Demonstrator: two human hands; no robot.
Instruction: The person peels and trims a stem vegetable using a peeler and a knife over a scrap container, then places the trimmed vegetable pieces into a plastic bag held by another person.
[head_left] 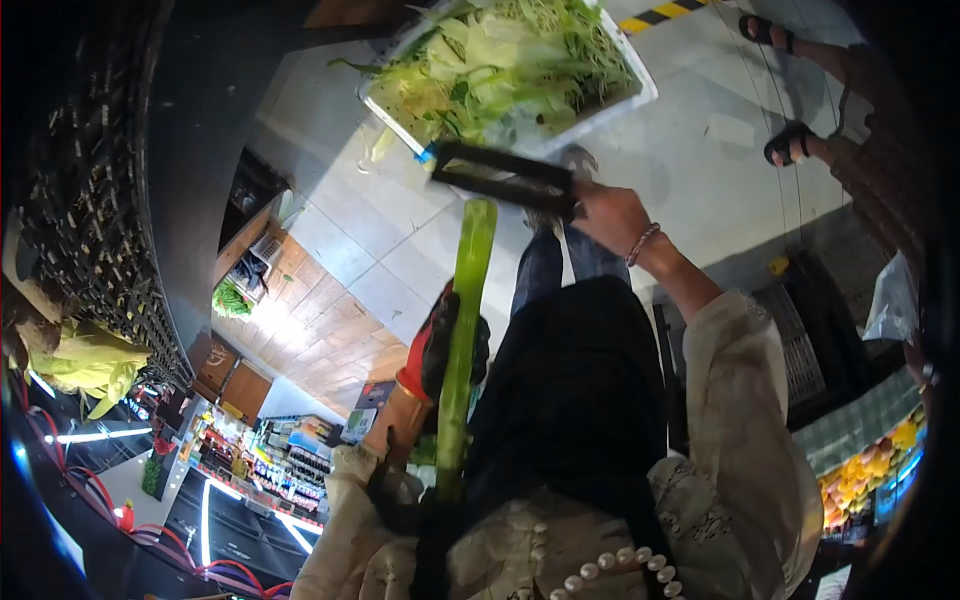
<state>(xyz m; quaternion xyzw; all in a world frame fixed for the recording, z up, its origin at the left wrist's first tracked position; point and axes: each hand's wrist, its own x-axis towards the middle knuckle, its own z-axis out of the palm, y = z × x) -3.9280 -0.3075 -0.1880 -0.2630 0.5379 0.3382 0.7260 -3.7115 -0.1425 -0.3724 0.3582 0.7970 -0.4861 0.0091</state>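
Observation:
My left hand point(436, 340), in a red and dark glove, is wrapped around a long pale green peeled stem point(466, 310), probably celtuce. The stem points up and away from my body, its lower end near my chest. My bare right hand point(612, 220), with a beaded bracelet at the wrist, grips a black peeler point(500, 158) with a long slotted frame, slightly blurred. The peeler is just beyond the stem's upper end; a gap shows between them. Past it, a white container point(641, 90) holds a heap of green peelings and leaves point(500, 65).
Dark apron fabric point(580, 390) covers my lap. A dark woven surface point(80, 200) with a yellow-green wrapped item point(95, 360) stands left. Another person's sandaled feet point(790, 145) are at right, near dark crates point(790, 330). Scraps point(378, 150) lie on the tiled floor.

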